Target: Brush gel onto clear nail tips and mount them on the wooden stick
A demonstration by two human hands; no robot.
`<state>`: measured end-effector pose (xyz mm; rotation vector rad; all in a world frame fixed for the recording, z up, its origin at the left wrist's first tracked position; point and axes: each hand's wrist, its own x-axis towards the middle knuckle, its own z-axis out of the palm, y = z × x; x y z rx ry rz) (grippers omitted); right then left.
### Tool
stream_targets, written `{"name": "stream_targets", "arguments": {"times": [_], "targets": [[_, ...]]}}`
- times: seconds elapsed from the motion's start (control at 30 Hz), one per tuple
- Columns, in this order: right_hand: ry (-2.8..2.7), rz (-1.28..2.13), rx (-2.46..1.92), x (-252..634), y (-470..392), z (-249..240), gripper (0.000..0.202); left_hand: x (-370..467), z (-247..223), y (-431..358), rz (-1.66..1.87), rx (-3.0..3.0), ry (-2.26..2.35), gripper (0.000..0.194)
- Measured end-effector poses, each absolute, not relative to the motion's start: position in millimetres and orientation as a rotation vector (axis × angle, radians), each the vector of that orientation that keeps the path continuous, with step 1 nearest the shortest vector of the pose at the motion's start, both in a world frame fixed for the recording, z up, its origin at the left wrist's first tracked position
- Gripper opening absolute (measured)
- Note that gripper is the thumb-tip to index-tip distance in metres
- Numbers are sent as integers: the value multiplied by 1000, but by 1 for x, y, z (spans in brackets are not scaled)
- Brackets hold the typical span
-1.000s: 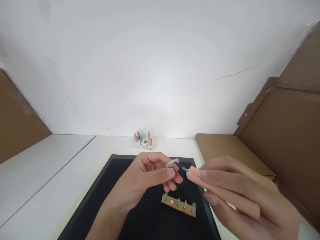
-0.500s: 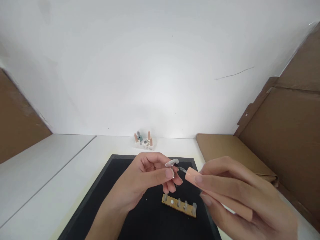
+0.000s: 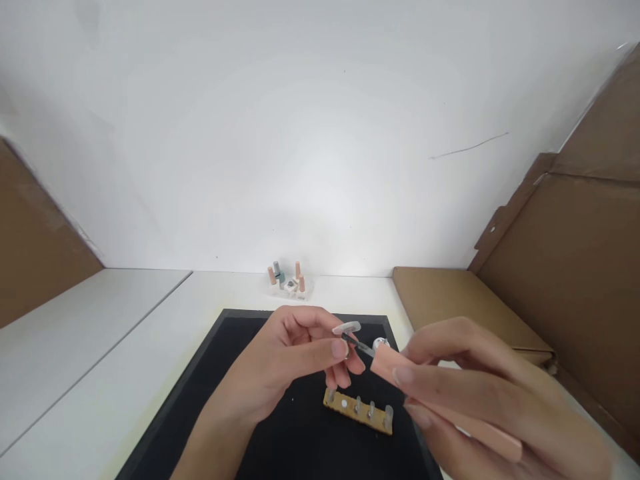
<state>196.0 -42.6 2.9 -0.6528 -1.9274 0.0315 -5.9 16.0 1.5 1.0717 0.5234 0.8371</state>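
Note:
My left hand [image 3: 295, 347] is closed, thumb and fingers pinching a small holder beneath a clear false nail tip [image 3: 347, 327]. In my right hand [image 3: 480, 387] is a nail polish brush [image 3: 393, 367] with a long peach handle, gripped by thumb and fingers. Its dark bristles lie just under the nail tip; whether they touch it I cannot tell. Below both hands, a yellow-brown stand [image 3: 350, 409] holds several clear nail tips upright and has a white dot in one vacant spot. A round whitish-silver object [image 3: 381, 343] shows partly behind the brush handle.
A black mat [image 3: 295, 433] lies on the white table [image 3: 140, 333]. At the back, a clear tray [image 3: 293, 295] holds several polish bottles with peach and grey-green caps. Cardboard [image 3: 450, 293] stands at the right, with more cardboard [image 3: 40, 233] on the left. Behind is a white wall.
My right hand has shifted slightly right and down, and the bristles now show below the nail tip. The nail tip sits a little flatter. The round silvery object has come into view.

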Motion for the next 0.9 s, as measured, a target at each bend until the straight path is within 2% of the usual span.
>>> {"name": "stream_targets", "arguments": {"times": [0.23,0.47,0.57,0.8,0.9], "targets": [[-1922,15,-645,195,-41,3,53,-8,2,11,820,1063,522,17],[-1910,-56,-719,195,-43,3,36,-11,1,12,825,1062,490,16],[-1902,-72,-720,196,-43,2,34,-12,0,13,825,1062,498,17],[-1890,-21,-646,195,-41,1,51,-11,-3,17,838,1062,491,15],[-1934,33,-638,193,-39,3,49,-9,-1,16,837,1063,472,16]]}}
